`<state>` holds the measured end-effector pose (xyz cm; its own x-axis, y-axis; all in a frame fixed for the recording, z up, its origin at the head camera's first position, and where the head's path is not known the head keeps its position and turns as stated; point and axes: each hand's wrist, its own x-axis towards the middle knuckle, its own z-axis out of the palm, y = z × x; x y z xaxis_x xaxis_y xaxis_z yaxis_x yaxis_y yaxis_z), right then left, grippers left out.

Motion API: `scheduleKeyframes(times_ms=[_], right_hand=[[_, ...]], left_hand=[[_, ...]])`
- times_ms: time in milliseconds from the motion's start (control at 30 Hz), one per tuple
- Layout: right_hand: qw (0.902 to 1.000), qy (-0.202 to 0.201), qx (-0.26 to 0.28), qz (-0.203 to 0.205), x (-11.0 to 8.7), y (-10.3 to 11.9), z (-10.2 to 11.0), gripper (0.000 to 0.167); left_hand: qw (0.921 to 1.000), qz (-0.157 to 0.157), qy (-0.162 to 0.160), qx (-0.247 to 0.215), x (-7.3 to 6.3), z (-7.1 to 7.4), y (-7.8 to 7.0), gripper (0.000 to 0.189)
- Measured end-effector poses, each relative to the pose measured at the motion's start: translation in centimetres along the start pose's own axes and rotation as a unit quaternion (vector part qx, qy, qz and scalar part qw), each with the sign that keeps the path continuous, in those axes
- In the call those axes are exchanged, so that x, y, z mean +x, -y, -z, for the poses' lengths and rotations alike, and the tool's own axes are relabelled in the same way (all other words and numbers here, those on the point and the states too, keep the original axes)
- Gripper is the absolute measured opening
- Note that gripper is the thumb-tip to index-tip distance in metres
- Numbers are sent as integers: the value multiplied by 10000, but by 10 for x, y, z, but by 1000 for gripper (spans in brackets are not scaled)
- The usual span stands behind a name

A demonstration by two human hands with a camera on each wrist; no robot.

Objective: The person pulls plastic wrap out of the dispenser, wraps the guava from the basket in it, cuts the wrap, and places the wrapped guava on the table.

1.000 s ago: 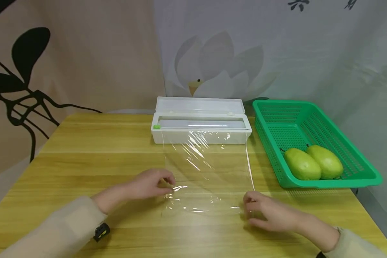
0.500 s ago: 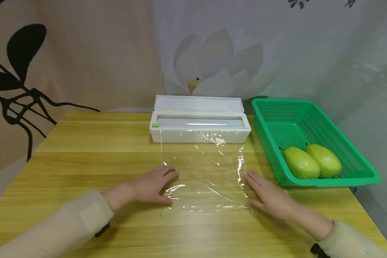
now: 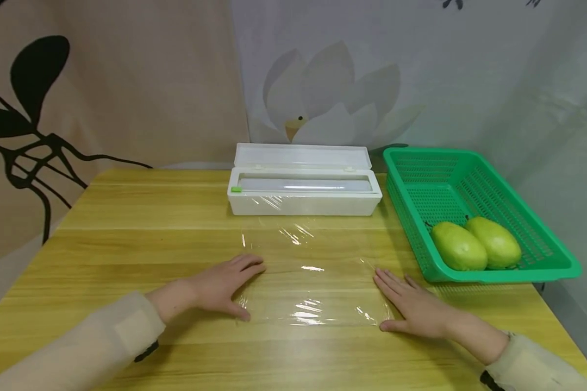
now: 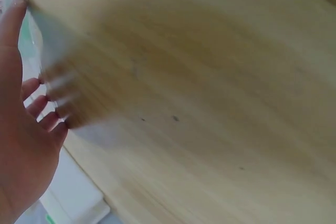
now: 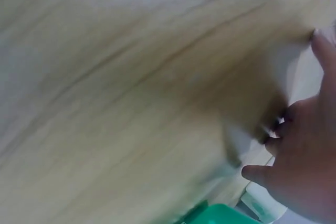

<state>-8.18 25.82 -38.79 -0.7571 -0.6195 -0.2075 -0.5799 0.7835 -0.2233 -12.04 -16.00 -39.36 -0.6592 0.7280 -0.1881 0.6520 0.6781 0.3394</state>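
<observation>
A sheet of clear plastic wrap (image 3: pixel 313 288) lies spread over the wooden table, running back to a white wrap dispenser box (image 3: pixel 303 205) with its lid raised. Inside the box a roll (image 3: pixel 323 185) shows. My left hand (image 3: pixel 220 285) rests at the left edge of the sheet, fingers extended and thumb apart. At the right edge my right hand (image 3: pixel 416 307) touches the wrap with its fingers straight and spread. The left wrist view shows the left hand's fingertips (image 4: pixel 62 125) at the tabletop. In the right wrist view the right fingertips (image 5: pixel 270 142) also meet the table.
To the right stands a green plastic basket (image 3: pixel 528 278) holding two yellow-green fruits (image 3: pixel 459 247). A green slider (image 3: pixel 236 189) sits at the dispenser's left front edge. Behind the wooden table (image 3: pixel 142 244) hangs a printed cloth (image 3: pixel 176 81).
Both hands let go of the wrap's front corners and straightened their fingers onto its side edges. The sheet came down flatter on the table, and the hands then moved slightly outward.
</observation>
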Motion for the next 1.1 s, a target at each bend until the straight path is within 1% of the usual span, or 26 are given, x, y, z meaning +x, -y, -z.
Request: scheduleKeyframes(times_ms=[133, 367, 500, 600, 700, 800, 900, 1000, 1067, 1100], right_hand=[[9996, -90, -217, 142, -1, -1, -1, 88], [9981, -223, -545, 203, -3, -4, -7, 89], [9959, -433, -743, 293, -7, -7, -10, 89], [9929, -657, -932, 329, -11, -7, -12, 90], [9890, -906, -1097, 406, -16, -4, -9, 93], [9862, -1219, -957, 583, -18, 6, 7, 93], [9833, -1592, -636, 617, -22, 18, 35, 90], [9792, -1968, -246, 421, -27, 21, 63, 83], [9742, -2246, 15, 200, -29, 15, 79, 77], [9717, -2356, 158, 22, -31, 10, 86, 73]], left_hand=[[10000, 0, 79, -1, -4, -1, 3, 103], [9999, -3, 154, -60, -6, -2, 4, 106], [9997, 41, 199, -104, -7, -2, 3, 108], [9998, 22, 172, -100, -7, -2, 4, 108], [9999, 2, 139, -61, -6, -2, 4, 107], [10000, -29, 76, -47, -6, -1, 4, 107], [10000, -8, 46, -9, -5, -1, 3, 107], [9999, 78, 80, 12, -5, 0, 1, 108], [9999, 108, 97, 22, -5, 0, 0, 108], [9999, 98, 88, 21, -4, 0, 0, 108]])
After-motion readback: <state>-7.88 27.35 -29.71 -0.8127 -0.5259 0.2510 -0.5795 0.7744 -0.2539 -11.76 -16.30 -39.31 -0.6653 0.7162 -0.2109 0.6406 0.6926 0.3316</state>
